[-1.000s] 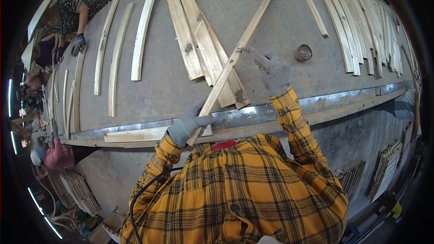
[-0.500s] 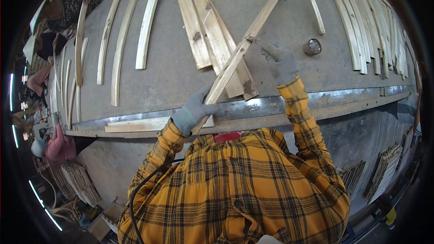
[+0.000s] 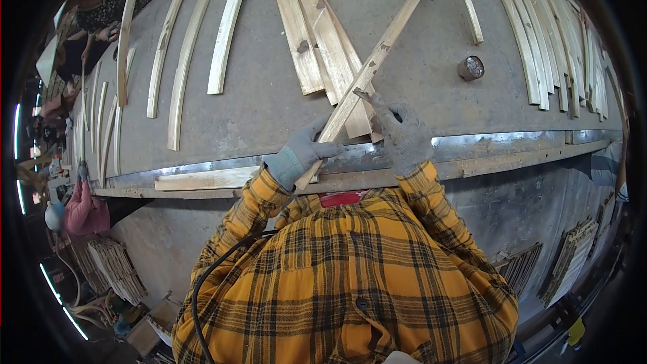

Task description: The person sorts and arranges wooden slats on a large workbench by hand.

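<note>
In a grey glove, my left hand (image 3: 302, 152) is closed around the near end of a wooden strip (image 3: 394, 30), which slants away to the upper right. Dark brown patches mark the strip's upper face. My right hand (image 3: 403, 136), also gloved, grips a small putty knife (image 3: 362, 94), its blade against the strip near mid-length; the handle is hidden in the fingers. Beneath the strip lie several wider boards (image 3: 303, 61), one with a dark patch. A small can (image 3: 470, 68) with brown stuff on its side stands to the right of my right hand.
Loose strips (image 3: 192, 61) lie along the left of the grey table (image 3: 269, 121), and a row of them (image 3: 532, 40) along the right. Another board (image 3: 202, 180) rests on the near edge. Co-workers, one in a pink sleeve (image 3: 85, 212), are at the far left.
My right hand has come nearer to me and left, drawing the putty knife down along the strip. A dark patch now shows higher up, where the blade was. My left hand keeps its grip.
</note>
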Demonstrator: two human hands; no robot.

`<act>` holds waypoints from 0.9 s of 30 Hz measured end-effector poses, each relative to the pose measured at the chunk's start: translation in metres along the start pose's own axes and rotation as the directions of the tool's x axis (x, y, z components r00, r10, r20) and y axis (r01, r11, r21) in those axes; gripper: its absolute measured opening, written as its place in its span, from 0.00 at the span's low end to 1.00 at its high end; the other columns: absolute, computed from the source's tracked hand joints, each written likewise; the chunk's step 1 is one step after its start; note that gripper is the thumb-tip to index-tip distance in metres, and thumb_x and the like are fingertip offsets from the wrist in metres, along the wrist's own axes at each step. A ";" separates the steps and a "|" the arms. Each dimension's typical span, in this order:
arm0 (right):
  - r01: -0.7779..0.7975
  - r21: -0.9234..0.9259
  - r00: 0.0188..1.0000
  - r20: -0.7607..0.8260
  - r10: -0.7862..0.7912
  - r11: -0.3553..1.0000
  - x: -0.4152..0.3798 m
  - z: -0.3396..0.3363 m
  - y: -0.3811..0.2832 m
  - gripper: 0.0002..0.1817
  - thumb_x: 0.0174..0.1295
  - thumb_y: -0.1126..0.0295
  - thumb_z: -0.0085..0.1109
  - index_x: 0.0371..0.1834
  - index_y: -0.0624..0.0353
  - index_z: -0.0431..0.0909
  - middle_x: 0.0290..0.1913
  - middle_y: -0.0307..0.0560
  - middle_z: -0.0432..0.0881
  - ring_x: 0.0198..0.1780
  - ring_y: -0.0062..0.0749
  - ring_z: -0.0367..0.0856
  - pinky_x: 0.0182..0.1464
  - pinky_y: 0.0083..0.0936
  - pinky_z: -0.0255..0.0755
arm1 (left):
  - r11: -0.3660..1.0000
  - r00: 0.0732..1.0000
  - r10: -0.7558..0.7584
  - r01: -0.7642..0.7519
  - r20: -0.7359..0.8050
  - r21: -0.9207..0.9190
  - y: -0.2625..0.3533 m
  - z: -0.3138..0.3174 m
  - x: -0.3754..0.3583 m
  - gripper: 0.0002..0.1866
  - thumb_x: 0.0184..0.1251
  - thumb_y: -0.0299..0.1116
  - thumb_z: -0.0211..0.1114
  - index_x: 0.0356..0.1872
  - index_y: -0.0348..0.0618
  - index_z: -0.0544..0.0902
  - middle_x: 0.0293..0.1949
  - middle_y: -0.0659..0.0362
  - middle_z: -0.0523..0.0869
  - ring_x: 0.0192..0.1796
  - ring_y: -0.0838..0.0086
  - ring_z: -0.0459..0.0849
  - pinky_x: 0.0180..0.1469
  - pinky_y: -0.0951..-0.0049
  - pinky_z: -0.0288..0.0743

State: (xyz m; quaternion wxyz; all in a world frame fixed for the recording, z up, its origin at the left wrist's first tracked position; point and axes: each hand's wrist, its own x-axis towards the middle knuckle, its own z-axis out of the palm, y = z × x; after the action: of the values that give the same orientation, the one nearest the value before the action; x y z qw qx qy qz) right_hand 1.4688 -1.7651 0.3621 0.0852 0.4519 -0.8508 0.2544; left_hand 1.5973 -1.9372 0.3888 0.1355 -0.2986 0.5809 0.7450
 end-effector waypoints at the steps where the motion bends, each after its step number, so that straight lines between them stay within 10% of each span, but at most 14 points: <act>1: 0.000 -0.003 1.000 -0.002 0.000 1.000 -0.002 -0.004 0.001 0.29 0.53 0.74 0.57 0.60 0.37 0.70 0.36 0.39 0.76 0.32 0.32 0.78 0.31 0.27 0.76 | 0.999 1.000 -0.010 0.011 -0.011 0.041 0.000 -0.001 0.001 0.41 0.51 0.29 0.68 0.67 0.39 0.58 0.37 0.56 0.75 0.32 0.78 0.74 0.31 0.80 0.69; 3: -0.046 0.037 0.998 0.036 0.044 0.998 -0.006 -0.010 0.007 0.29 0.53 0.74 0.57 0.61 0.39 0.69 0.36 0.40 0.76 0.32 0.33 0.78 0.30 0.28 0.76 | 0.996 1.000 -0.024 0.025 -0.019 0.082 -0.001 0.002 0.004 0.42 0.49 0.30 0.70 0.67 0.38 0.59 0.52 0.50 0.76 0.47 0.73 0.78 0.49 0.78 0.72; 5: -0.082 0.010 0.996 0.043 0.081 0.997 0.002 -0.012 0.002 0.27 0.53 0.74 0.57 0.59 0.39 0.71 0.35 0.40 0.77 0.32 0.33 0.78 0.30 0.28 0.75 | 1.000 1.000 0.000 0.000 -0.030 0.010 0.000 0.005 0.003 0.39 0.54 0.28 0.65 0.68 0.43 0.58 0.23 0.61 0.75 0.16 0.82 0.71 0.14 0.82 0.67; 6: -0.113 -0.015 0.992 0.051 0.114 0.993 0.004 -0.013 -0.002 0.26 0.53 0.74 0.56 0.58 0.40 0.72 0.34 0.40 0.77 0.32 0.33 0.78 0.30 0.28 0.75 | 1.000 1.000 0.001 -0.001 -0.026 0.012 0.000 0.005 0.001 0.39 0.54 0.28 0.65 0.68 0.43 0.58 0.23 0.61 0.75 0.16 0.82 0.71 0.14 0.82 0.67; 8: -0.095 0.000 0.994 0.045 0.095 0.995 0.003 -0.004 -0.002 0.25 0.54 0.75 0.56 0.57 0.40 0.73 0.34 0.39 0.77 0.31 0.33 0.78 0.30 0.28 0.75 | 0.993 0.997 -0.081 0.082 -0.022 0.080 0.003 0.004 0.004 0.43 0.47 0.31 0.71 0.66 0.38 0.59 0.51 0.51 0.77 0.46 0.74 0.78 0.47 0.79 0.73; 10: -0.075 0.024 0.996 0.047 0.074 0.997 0.002 -0.002 0.006 0.24 0.54 0.75 0.55 0.56 0.40 0.74 0.33 0.39 0.77 0.31 0.34 0.78 0.30 0.28 0.75 | 0.995 0.998 -0.049 0.051 -0.027 0.080 0.000 0.007 0.014 0.43 0.47 0.31 0.71 0.67 0.38 0.59 0.50 0.51 0.77 0.46 0.74 0.78 0.47 0.79 0.73; 12: -0.251 0.459 0.963 0.206 0.172 0.852 -0.002 -0.008 0.010 0.23 0.55 0.75 0.54 0.55 0.40 0.75 0.34 0.39 0.76 0.32 0.34 0.78 0.31 0.28 0.75 | 0.996 0.999 -0.022 0.024 -0.031 0.081 -0.003 0.010 0.018 0.43 0.47 0.31 0.71 0.67 0.38 0.59 0.50 0.51 0.77 0.46 0.74 0.78 0.47 0.78 0.73; 14: -0.207 0.429 0.975 0.164 0.149 0.879 -0.002 -0.007 0.001 0.24 0.54 0.75 0.55 0.55 0.39 0.75 0.35 0.39 0.76 0.32 0.34 0.78 0.31 0.28 0.75 | 0.990 0.998 0.030 -0.022 -0.051 0.143 -0.004 0.008 0.016 0.38 0.53 0.28 0.65 0.67 0.42 0.59 0.23 0.61 0.76 0.15 0.81 0.72 0.14 0.81 0.68; 21: -0.028 -0.017 0.999 -0.037 0.027 0.999 -0.014 0.010 -0.009 0.25 0.54 0.75 0.55 0.56 0.39 0.73 0.36 0.38 0.76 0.32 0.34 0.79 0.31 0.29 0.76 | 0.997 0.999 0.036 -0.034 -0.020 0.076 -0.002 0.004 0.017 0.38 0.52 0.30 0.67 0.66 0.41 0.62 0.25 0.61 0.77 0.17 0.81 0.73 0.17 0.80 0.69; 27: -0.124 0.002 0.992 -0.018 0.124 0.992 -0.010 -0.004 -0.007 0.26 0.53 0.75 0.55 0.57 0.38 0.73 0.34 0.38 0.76 0.32 0.34 0.79 0.31 0.29 0.76 | 0.986 0.998 0.061 -0.058 -0.016 0.153 -0.008 0.002 0.033 0.38 0.49 0.31 0.70 0.64 0.40 0.65 0.33 0.59 0.80 0.24 0.82 0.75 0.25 0.83 0.71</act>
State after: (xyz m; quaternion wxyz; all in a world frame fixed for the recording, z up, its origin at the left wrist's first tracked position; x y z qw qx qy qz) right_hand 1.4798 -1.7590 0.3637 0.0766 0.3959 -0.8764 0.2633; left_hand 1.5750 -1.9381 0.3626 0.1296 -0.2774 0.6463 0.6990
